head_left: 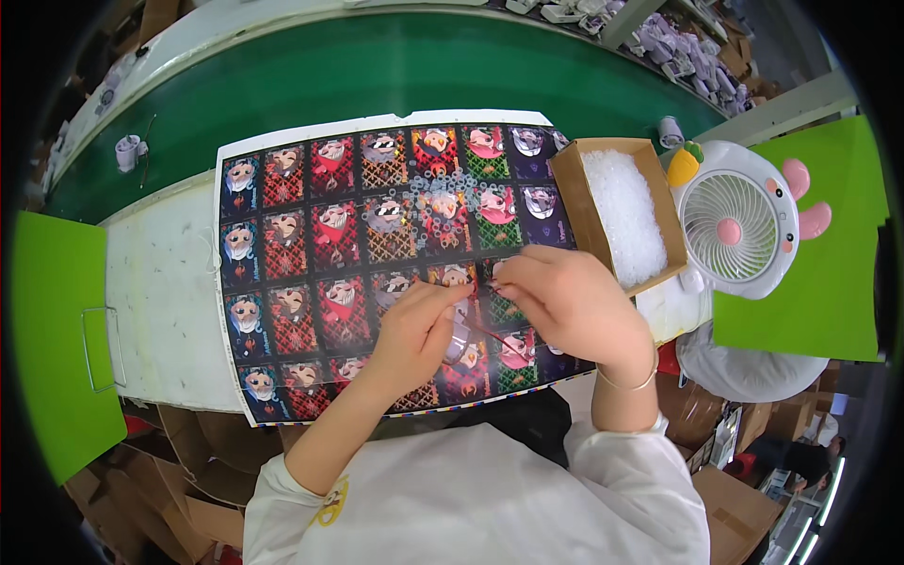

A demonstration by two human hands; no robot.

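My left hand is closed in a pinch above a printed sheet, its thumb and forefinger together. Close to its right, my right hand also pinches, with a tiny thing at its fingertips that is too small to name. A small translucent purplish piece shows just under my left fingers. Beside it a thin dark red cord slants down to the right. The sheet carries rows of cartoon figures on dark, coloured panels. Several small clear rings lie scattered on it beyond my hands.
An open cardboard box full of small clear plastic pieces stands at the right. Next to it is a white fan with pink ears. A green belt runs across the back, with a small white cup-shaped thing at left.
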